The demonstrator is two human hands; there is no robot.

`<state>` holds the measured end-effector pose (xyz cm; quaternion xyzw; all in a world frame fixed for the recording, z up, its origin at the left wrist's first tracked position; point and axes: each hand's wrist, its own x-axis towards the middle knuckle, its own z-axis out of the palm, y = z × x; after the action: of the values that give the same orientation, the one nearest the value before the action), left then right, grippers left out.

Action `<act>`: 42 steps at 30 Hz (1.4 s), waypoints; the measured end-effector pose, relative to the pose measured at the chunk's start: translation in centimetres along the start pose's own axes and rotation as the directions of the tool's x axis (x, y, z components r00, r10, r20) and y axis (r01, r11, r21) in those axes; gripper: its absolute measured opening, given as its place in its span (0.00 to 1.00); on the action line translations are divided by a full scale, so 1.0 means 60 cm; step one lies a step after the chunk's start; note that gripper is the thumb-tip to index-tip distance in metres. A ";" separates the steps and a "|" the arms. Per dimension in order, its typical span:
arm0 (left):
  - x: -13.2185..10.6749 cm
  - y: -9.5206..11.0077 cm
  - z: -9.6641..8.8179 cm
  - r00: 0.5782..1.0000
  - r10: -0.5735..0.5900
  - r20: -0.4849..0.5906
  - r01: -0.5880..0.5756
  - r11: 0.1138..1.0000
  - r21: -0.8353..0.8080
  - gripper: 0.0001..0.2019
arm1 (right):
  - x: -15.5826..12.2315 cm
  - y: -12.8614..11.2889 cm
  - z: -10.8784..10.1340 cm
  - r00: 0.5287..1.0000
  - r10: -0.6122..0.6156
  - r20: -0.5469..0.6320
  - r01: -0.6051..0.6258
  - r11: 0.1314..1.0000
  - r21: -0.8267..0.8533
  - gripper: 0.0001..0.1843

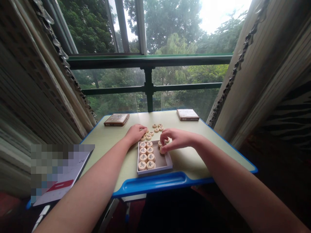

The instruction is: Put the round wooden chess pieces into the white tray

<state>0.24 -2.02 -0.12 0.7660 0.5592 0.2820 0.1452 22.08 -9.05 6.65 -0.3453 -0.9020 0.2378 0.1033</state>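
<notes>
Xiangqi pieces, round pale wooden discs with dark characters, lie in a shallow white box [155,171] and on the table beyond it. Two columns of pieces [146,156] stack along the box's left side. My right hand [175,137] reaches over the right side of the box, thumb and fingers pinched on a xiangqi piece [162,150]; another piece [159,144] lies just behind it. My left hand [136,133] rests beyond the box's far left corner, fingers curled over loose pieces [148,137]; what its fingertips hold is hidden.
More loose pieces [157,127] lie farther back on the pale table [201,161] with its blue edge. A brown box [116,119] sits at the back left, another flat box [187,115] at the back right. A tablet [63,181] lies left. Curtains flank the window.
</notes>
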 end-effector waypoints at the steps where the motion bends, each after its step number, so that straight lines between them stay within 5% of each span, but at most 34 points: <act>1: 0.000 0.001 0.000 1.000 -0.020 -0.008 0.020 1.000 -0.006 0.14 | 0.000 0.001 -0.002 1.000 -0.007 -0.014 0.008 1.000 0.025 0.12; 7: -0.002 0.000 0.000 0.986 -0.164 0.008 0.162 0.963 -0.214 0.13 | 0.007 0.024 -0.001 0.988 0.061 -0.142 -0.028 0.975 0.221 0.15; 11: -0.005 0.009 -0.007 0.985 -0.175 -0.004 0.154 0.878 -0.453 0.15 | 0.020 0.041 0.013 0.954 0.111 -0.279 -0.069 0.986 0.153 0.12; 19: -0.025 0.061 -0.036 0.994 0.016 0.110 0.079 0.590 -0.803 0.16 | 0.038 0.041 0.037 0.809 -0.171 -0.562 0.067 0.977 -0.201 0.15; 27: -0.031 0.068 -0.031 0.975 0.073 0.208 0.143 0.509 -0.849 0.15 | 0.043 0.043 0.043 0.738 -0.277 -0.615 0.116 0.950 -0.289 0.08; 38: -0.036 0.074 -0.039 0.960 0.083 0.269 0.202 0.459 -0.865 0.13 | 0.033 0.027 0.035 0.776 -0.194 -0.600 0.106 0.978 -0.179 0.08; 42: -0.036 0.076 -0.043 0.974 0.055 0.222 0.160 0.528 -0.834 0.11 | 0.009 0.007 0.019 0.869 -0.062 -0.490 0.054 0.998 -0.031 0.10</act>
<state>1.76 -5.80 3.84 0.6081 0.3550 0.4263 0.5678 21.49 -8.83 5.46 -0.3680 -0.8581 0.1318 0.3330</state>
